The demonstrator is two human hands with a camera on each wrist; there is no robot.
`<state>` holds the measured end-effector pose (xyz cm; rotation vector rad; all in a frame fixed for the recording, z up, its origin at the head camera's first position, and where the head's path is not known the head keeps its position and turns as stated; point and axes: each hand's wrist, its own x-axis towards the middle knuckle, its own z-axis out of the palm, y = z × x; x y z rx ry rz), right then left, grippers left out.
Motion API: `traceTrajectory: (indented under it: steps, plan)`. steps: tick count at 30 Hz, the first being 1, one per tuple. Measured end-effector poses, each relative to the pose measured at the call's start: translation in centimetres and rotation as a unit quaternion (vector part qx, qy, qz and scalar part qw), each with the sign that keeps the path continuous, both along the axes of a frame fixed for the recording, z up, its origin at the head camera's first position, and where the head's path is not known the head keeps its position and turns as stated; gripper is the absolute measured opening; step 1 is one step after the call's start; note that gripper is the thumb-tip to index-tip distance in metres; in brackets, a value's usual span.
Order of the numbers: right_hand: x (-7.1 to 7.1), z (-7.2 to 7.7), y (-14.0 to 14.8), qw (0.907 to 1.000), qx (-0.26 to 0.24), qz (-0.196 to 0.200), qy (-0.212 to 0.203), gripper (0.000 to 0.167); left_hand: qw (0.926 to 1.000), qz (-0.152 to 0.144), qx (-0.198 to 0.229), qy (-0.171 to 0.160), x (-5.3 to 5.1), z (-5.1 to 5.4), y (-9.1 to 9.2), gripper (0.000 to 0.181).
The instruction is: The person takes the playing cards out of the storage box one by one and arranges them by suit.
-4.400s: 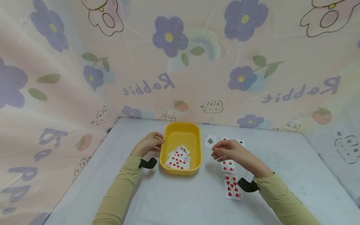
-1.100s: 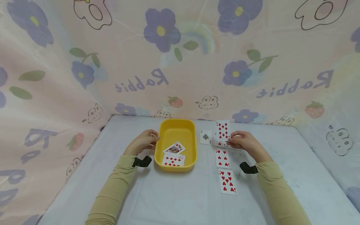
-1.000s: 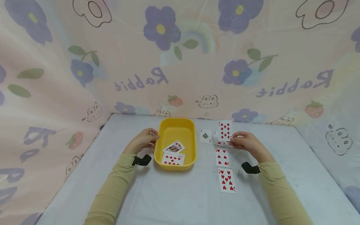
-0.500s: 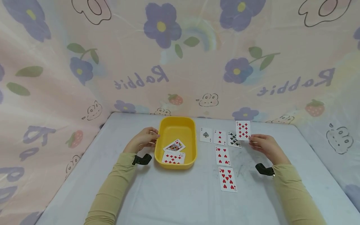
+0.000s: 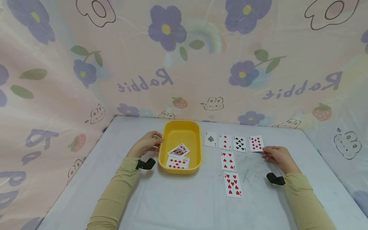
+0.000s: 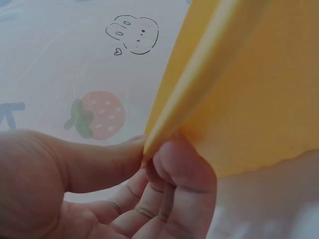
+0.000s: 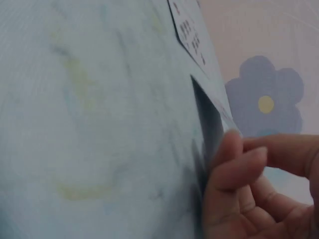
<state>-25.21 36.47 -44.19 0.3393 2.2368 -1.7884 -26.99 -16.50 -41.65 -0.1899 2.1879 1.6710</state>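
At the end of the top row lies a playing card [image 5: 256, 143] with red diamonds. My right hand [image 5: 279, 156] pinches its lower right corner. In the right wrist view the card's near edge is tilted up, with a dark shadow under it. My left hand [image 5: 145, 144] grips the left rim of a yellow tray [image 5: 180, 171], thumb on one side and fingers on the other, as the left wrist view shows. Inside the tray are a face card [image 5: 179, 149] and a diamonds card [image 5: 177, 162], slightly overlapping.
Left of the held card are an ace of spades [image 5: 210, 139], a hearts card [image 5: 225, 141] and a clubs card [image 5: 240, 144]. Below the row lie a six of hearts [image 5: 228, 161] and a nine of hearts [image 5: 233, 184]. A patterned cloth wall [image 5: 201, 80] stands behind the table.
My right hand took the diamonds card from the tray area across the row to the right, then lowered it beside the clubs card. My left hand stays on the tray rim.
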Motion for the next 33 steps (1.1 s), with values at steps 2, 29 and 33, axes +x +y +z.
traceTrajectory:
  steps: [2,29,33]
  plan:
    - [-0.05,-0.14,0.07,0.9999,0.015,-0.005,-0.001,0.043,1.0,0.002,-0.001,-0.001,0.03,0.07,0.04,0.026]
    - [-0.31,-0.14,-0.21,0.9974,0.068,-0.023,-0.002,0.037,0.9998,0.008,-0.02,0.001,-0.27,-0.33,0.17,0.024]
    - [-0.22,-0.12,-0.4,0.9965,0.076,-0.036,0.002,0.038,0.9998,0.01,-0.017,0.0,-0.32,-0.4,0.14,0.024]
